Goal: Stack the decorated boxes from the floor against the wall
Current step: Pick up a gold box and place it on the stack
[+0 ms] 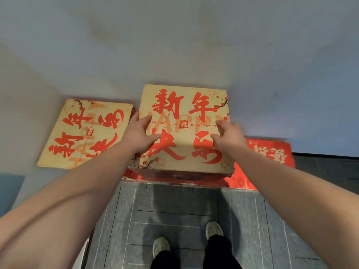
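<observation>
Against the wall (194, 45), with the top box (184, 129) resting on the red stack (268, 152), both the left hand (138, 133) and right hand (228, 137) press down with relaxed fingers, so I'd nudge it flush, edges squared, before letting go

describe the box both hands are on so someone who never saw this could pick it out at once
Start at the pale wall and drop to the boxes lined up along its foot. The middle one is the tan box, sitting on top of a red box, with the left hand and right hand on its lid. Unlike the second tan box to its left, its red characters read upright to the person.
</observation>
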